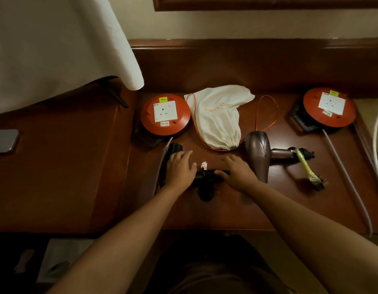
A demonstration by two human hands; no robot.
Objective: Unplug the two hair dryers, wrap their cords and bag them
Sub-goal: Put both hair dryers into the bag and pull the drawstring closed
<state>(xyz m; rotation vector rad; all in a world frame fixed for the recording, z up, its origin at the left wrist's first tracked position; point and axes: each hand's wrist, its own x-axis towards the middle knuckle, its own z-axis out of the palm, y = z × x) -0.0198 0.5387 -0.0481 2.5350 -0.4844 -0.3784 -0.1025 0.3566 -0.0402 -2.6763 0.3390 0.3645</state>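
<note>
A black hair dryer (175,149) lies on the wooden desk (226,209), its cord wrapped round the handle (207,178). My left hand (179,168) lies flat over its body with straight fingers. My right hand (240,174) holds the far end of the wrapped handle, thumb against it. A brown hair dryer (260,153) lies to the right, its cord bound with a yellow-green tie (302,162) and its plug (317,181) free on the desk. A cream drawstring bag (217,115) with orange cord lies behind, between both dryers.
Two orange extension reels with white sockets stand at the back: one left (165,115), one right (330,107), nothing plugged in. Grey cables (349,181) run toward the front edge. A phone (4,141) lies far left. White cloth (56,45) hangs at upper left.
</note>
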